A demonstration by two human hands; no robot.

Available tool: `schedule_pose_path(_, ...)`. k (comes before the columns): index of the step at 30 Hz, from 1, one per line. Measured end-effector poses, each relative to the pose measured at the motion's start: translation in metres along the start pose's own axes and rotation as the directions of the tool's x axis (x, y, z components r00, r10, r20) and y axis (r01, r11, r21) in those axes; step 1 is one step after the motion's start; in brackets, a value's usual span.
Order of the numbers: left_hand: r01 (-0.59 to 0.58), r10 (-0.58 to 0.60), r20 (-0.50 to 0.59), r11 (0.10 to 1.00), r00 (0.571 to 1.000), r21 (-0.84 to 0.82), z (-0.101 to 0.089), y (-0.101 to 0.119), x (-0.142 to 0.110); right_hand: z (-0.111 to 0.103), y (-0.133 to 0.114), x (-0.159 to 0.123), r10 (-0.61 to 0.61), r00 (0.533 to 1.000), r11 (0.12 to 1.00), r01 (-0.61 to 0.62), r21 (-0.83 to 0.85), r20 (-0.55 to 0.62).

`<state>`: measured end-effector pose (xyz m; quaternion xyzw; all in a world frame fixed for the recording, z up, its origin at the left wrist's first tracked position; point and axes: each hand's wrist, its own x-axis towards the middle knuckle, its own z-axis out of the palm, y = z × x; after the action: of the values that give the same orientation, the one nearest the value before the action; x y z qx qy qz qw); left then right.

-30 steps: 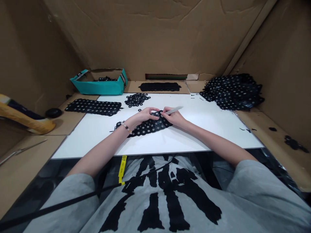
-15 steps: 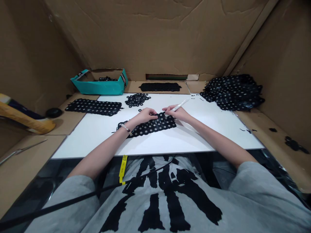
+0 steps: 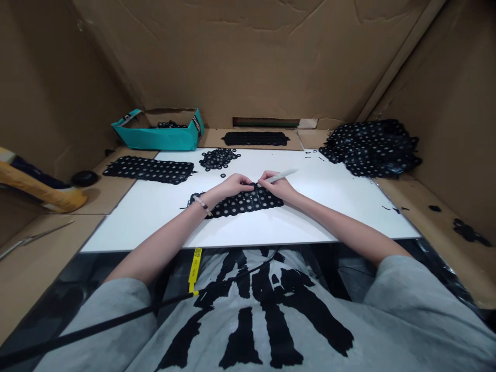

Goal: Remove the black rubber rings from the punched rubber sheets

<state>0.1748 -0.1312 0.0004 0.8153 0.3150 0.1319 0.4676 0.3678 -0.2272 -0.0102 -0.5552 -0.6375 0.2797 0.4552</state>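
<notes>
Right hand closed on a white marker, left hand curled over a black perforated strip.
Head view: the strip lay flat on the white board, under both hands; whether the left hand pinched it was unclear. The right hand had dropped back onto its top edge.

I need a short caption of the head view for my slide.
Left hand and right hand, holding a white pen, work on a black perforated sheet on a white board.
</notes>
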Motion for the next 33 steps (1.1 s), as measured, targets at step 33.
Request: schedule_pose_path(33, 0.046, -0.043, 0.023, 0.987, 0.999, -0.155, -0.002, 0.005, -0.005, 0.007, 0.001, -0.002, -0.117, 0.993, 0.956, 0.121, -0.266, 0.031)
